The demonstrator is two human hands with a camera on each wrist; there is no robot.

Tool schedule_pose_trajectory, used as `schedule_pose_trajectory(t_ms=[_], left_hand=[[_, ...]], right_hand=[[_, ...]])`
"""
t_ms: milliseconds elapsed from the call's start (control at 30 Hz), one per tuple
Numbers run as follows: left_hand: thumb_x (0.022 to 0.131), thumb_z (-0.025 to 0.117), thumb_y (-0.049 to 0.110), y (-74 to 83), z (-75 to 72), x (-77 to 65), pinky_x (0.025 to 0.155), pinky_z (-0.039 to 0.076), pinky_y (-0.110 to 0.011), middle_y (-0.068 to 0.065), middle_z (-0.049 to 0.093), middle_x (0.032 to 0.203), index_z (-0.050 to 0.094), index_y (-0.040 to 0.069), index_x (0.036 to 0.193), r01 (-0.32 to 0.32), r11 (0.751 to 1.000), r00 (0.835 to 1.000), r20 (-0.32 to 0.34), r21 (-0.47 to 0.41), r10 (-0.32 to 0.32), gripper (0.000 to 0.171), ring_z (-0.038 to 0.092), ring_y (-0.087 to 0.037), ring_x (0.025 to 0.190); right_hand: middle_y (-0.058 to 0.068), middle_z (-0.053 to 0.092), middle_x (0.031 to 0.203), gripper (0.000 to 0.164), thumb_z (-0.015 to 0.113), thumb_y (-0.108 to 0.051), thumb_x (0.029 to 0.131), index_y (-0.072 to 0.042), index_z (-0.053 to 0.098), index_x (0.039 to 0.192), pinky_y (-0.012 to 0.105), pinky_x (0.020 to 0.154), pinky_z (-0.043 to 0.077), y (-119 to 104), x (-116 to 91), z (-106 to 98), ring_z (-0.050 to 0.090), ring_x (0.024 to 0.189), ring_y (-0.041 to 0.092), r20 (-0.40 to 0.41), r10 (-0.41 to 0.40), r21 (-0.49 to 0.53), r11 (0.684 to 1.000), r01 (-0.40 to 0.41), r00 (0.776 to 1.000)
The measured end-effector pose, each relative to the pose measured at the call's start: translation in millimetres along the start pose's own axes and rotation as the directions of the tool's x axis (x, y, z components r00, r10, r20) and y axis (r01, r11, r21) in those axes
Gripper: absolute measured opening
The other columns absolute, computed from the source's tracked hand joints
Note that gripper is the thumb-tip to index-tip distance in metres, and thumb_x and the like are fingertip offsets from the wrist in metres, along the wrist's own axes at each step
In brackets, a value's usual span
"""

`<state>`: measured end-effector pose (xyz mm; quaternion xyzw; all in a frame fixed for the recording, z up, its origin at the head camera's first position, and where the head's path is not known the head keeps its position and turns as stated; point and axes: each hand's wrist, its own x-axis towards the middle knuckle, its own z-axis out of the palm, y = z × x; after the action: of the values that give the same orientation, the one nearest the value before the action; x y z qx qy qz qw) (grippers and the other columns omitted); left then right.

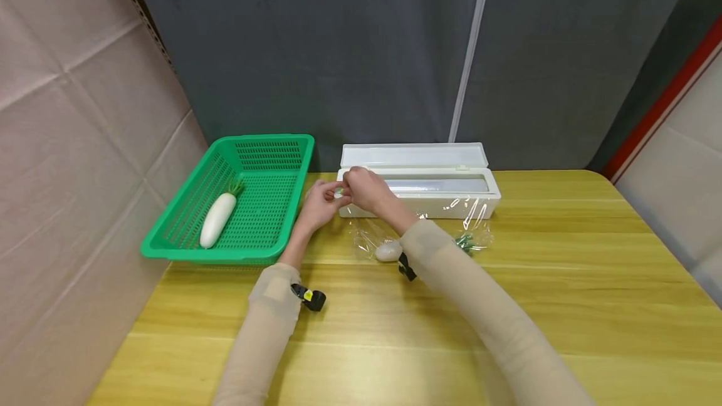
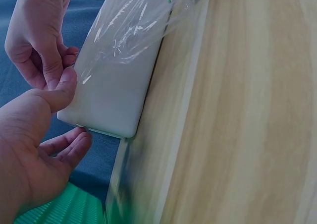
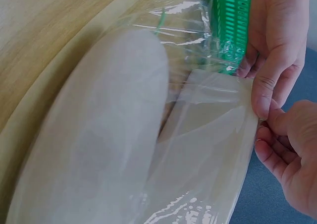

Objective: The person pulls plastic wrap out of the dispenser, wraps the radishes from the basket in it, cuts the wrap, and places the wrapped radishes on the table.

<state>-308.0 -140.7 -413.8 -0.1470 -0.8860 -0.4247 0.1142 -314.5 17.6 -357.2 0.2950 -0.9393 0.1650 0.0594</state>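
Note:
A white cling film box (image 1: pixel 361 211) stands at the back of the table with its lid (image 1: pixel 414 154) raised. Clear cling film (image 2: pixel 133 30) hangs from its front and spreads over a white radish (image 3: pixel 99 110) with green leaves. At the box's left end, my left hand (image 2: pixel 29 140) has its thumb on the upper edge and its fingers at the end face. My right hand (image 1: pixel 366 190) meets the left thumb there, fingers curled, and pinches at the film along the box edge. The exact spot between its fingertips is hidden.
A green plastic basket (image 1: pixel 290 212) stands to the left, holding another white radish (image 1: pixel 217 220) with short green stems. Behind the wooden table (image 1: pixel 361 343) hangs a dark grey curtain (image 1: pixel 316 49). A pale wall covering (image 1: pixel 73 161) rises at the left.

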Motion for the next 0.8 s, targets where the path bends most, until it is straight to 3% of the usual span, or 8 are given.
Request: schedule_pose_trajectory(t_ms=[800], left_hand=[[0.086, 0.082, 0.020, 0.1, -2.0, -0.9, 0.085, 0.050, -0.042, -0.016, 0.064, 0.106, 0.074, 0.005, 0.118, -0.048, 0.997, 0.999, 0.008, 0.053, 0.047, 0.036, 0.062, -0.030, 0.093]], right_hand=[[0.009, 0.060, 0.089, 0.004, 0.069, -0.006, 0.093, -0.004, 0.067, 0.090, 0.034, 0.069, 0.055, 5.6, -8.6, 6.3, 0.063, 0.079, 0.023, -0.074, -0.033, -0.032, 0.999, 0.031, 0.997]])
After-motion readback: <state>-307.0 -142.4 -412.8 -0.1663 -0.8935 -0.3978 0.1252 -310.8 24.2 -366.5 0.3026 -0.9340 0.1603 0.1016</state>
